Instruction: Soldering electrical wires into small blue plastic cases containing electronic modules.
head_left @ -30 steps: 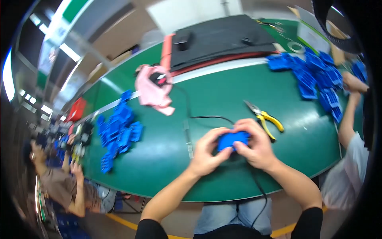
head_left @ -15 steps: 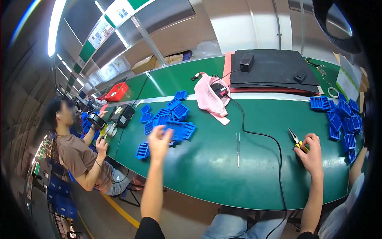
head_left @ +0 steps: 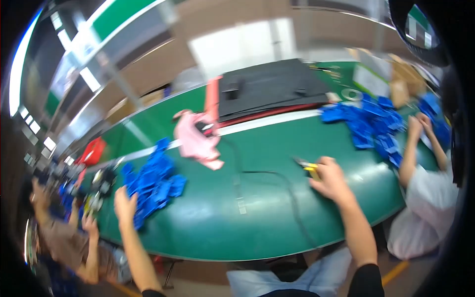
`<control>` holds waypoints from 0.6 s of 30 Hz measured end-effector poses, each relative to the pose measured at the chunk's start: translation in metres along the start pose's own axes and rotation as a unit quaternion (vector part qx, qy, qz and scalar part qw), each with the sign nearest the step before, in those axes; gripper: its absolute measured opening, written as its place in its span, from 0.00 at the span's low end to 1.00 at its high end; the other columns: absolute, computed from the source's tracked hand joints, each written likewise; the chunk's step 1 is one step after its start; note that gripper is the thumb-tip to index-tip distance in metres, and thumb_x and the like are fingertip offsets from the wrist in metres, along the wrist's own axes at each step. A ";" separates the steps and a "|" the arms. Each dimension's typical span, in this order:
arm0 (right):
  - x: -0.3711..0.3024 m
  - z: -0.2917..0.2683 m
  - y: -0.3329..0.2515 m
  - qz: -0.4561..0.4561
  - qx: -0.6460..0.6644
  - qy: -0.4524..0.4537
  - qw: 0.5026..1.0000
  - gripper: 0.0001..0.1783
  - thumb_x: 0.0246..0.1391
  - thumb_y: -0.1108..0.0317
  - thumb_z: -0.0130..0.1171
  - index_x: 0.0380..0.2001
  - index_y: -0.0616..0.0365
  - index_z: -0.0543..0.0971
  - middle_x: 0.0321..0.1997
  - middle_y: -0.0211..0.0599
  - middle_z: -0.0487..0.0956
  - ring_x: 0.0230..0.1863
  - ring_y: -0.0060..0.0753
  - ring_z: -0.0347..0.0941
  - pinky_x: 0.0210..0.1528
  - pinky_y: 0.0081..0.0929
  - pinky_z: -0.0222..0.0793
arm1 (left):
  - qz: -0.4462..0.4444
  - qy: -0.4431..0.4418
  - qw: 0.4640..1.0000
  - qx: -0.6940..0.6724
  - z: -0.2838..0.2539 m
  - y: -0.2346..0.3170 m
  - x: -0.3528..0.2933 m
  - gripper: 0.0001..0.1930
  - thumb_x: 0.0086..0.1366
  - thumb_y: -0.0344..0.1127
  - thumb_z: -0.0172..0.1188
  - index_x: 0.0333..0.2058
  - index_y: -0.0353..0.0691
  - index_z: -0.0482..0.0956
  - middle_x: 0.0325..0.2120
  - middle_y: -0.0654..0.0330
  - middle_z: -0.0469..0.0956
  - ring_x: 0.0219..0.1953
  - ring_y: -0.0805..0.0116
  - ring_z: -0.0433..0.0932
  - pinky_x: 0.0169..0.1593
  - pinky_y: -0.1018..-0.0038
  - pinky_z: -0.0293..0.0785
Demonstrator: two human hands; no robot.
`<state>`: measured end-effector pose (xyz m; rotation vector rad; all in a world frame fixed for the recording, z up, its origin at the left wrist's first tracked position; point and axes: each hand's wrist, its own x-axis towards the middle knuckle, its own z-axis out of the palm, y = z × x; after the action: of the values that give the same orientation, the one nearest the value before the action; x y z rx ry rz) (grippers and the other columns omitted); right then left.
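Note:
The view is smeared by motion. My right hand (head_left: 330, 179), above the bench's right half, is closed on a pair of yellow-handled needle-nose pliers (head_left: 309, 167), their jaws pointing left. My left hand (head_left: 125, 204) is at the left edge of a pile of blue slotted plastic trays (head_left: 154, 180). Its thumb stands apart from its fingers and nothing shows between them; whether it touches a tray I cannot tell. A thin metal tool like tweezers (head_left: 241, 204) lies blurred on the green bench (head_left: 208, 218) between my hands.
A black cable (head_left: 284, 182) crosses the bench towards me. Behind lie a pink cloth (head_left: 194, 141) and stacked black sheets (head_left: 274, 91). More blue trays (head_left: 368, 121) sit at the right, beside a co-worker's hands (head_left: 420, 123). Another co-worker (head_left: 69, 237) sits at the far left.
The view has swung to the right. A blue tray that was at my left hand is no longer in it; the hand is now beside the left pile. My right hand keeps the pliers.

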<state>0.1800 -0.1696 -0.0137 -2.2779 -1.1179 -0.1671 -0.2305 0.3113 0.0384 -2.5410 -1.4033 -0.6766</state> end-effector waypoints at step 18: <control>0.012 0.059 0.000 0.006 -0.019 0.171 0.985 0.13 0.43 0.62 0.67 0.30 0.57 0.78 0.40 0.39 0.70 0.45 0.42 0.66 0.44 0.40 0.62 | 0.513 -0.130 0.772 -0.352 0.004 0.625 -0.147 0.29 0.54 0.40 0.68 0.52 0.36 0.71 0.57 0.46 0.66 0.58 0.47 0.67 0.56 0.58 0.69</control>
<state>0.1790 -0.1284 -0.0580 -2.1805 -0.9266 -0.5563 0.2244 -0.1406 0.0148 -3.4052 0.5084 -0.6729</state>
